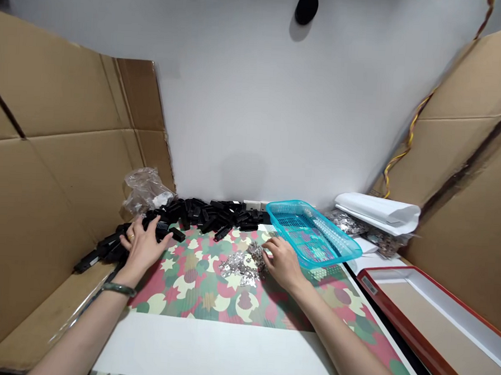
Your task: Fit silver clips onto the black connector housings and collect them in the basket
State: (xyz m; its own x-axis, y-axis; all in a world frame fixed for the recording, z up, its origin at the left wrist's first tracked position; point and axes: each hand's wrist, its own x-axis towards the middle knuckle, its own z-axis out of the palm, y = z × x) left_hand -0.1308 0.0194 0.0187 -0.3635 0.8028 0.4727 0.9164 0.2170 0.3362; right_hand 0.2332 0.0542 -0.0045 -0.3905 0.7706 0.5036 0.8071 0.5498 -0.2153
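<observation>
My left hand [143,249], with a ring and a green bangle, reaches into the heap of black plastic parts [209,214] at the left. Its fingers are spread and its thumb stands apart, close to a loose black piece [176,234]. At the middle of the patterned sheet, my right hand [283,262] rests by a small pile of shiny metal pieces [240,267]. The right fingers are bent inward at the pile's right edge; whatever lies between their tips is hidden.
A blue plastic basket [352,251] sits behind my right hand. White wrapping [377,212] lies on bags of metal pieces [347,221]. A red-edged tray [395,312] stands at right, clear plastic [143,190] at back left. Cardboard walls [58,160] flank the table.
</observation>
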